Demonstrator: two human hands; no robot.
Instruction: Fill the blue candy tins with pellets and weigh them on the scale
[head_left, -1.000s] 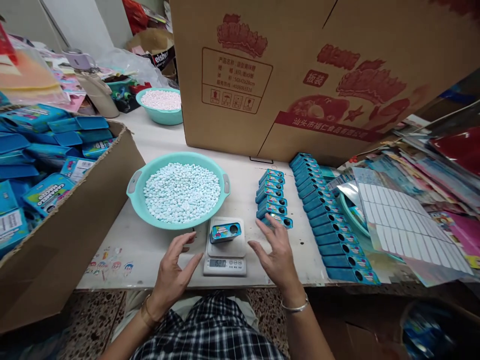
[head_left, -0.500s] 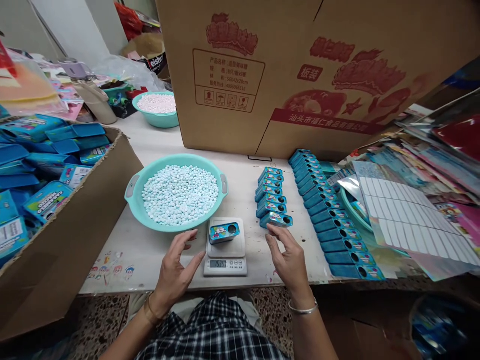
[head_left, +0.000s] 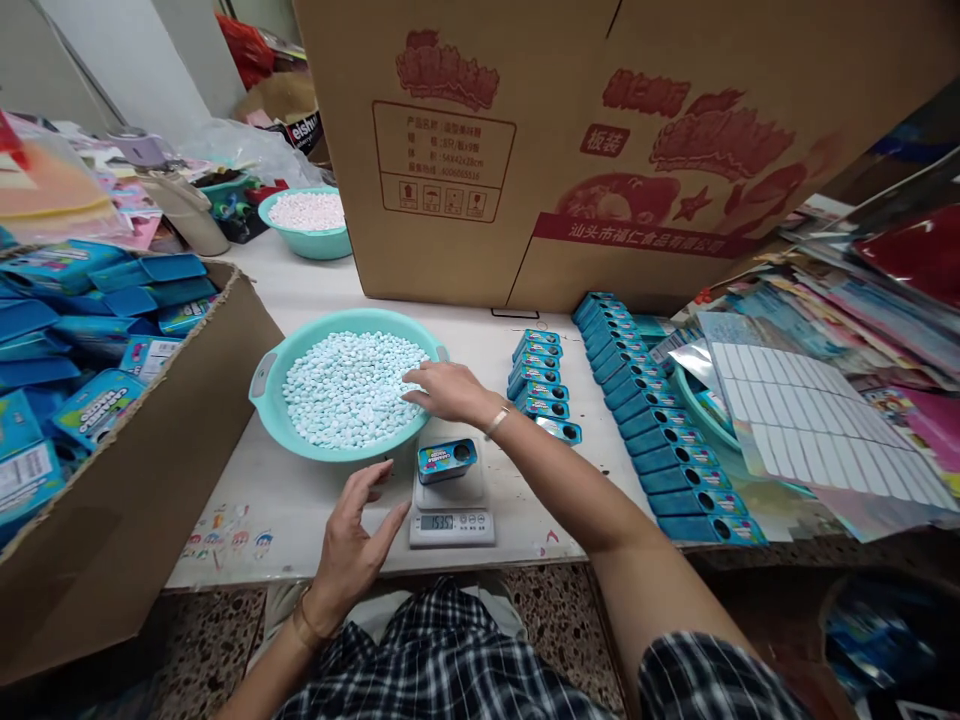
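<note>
R hand [head_left: 450, 394] over right rim of teal bowl [head_left: 349, 320], fingertips at pale candies [head_left: 345, 395]! L hand [head_left: 354, 532], thumb spread, nr front edge of table [head_left: 277, 510], just L of scale [head_left: 453, 530] w/ blue box [head_left: 446, 460] on it; long row of boxes [head_left: 656, 430] runs back from nr front edge.

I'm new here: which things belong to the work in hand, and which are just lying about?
Likely in use: bowl under the right hand, scale, blue box on it, rows of blue boxes.

Likely lying about: beige bottle, clear plastic, red bag.

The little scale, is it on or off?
The scale is on: dark digits show on its display.
</note>
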